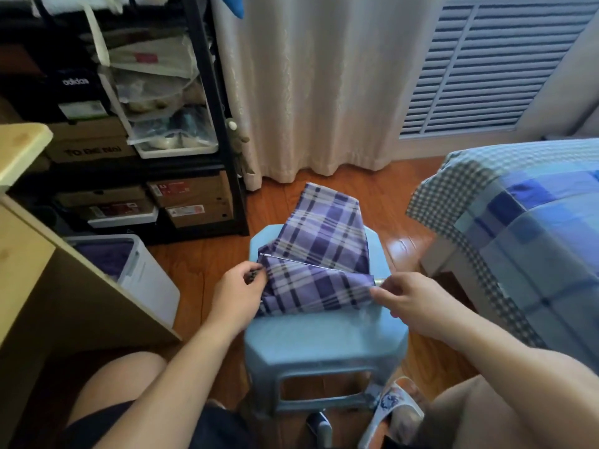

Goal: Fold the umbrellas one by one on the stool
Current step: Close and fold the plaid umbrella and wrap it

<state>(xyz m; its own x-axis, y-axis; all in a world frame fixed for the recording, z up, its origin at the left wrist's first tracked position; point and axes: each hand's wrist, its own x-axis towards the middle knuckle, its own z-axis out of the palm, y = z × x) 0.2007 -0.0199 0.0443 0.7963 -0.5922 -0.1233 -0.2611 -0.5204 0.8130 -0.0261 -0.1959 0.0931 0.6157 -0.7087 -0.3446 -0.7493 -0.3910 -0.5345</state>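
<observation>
While the purple plaid umbrella (319, 254) lies on the blue stool (324, 338), both hands pinch it; left hand (236, 296), right hand (411, 303).

One plaid umbrella (319, 254), frame centre. One blue stool (324, 335). Two hands: left hand (235, 294), right hand (410, 301). One white bin (146, 273), left. One bed (525, 228), right.

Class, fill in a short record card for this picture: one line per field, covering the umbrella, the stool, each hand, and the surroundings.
Umbrella: purple plaid umbrella, canopy collapsed and loose, lying across the stool, far end overhanging it
Stool: light blue plastic stool on a wooden floor
Left hand: left hand pinches the canopy's left edge by the rib tips
Right hand: right hand pinches the fabric near the metal shaft end
Surroundings: bed with checked blue cover on the right, black shelf of shoe boxes on the left, cream curtain behind
</observation>
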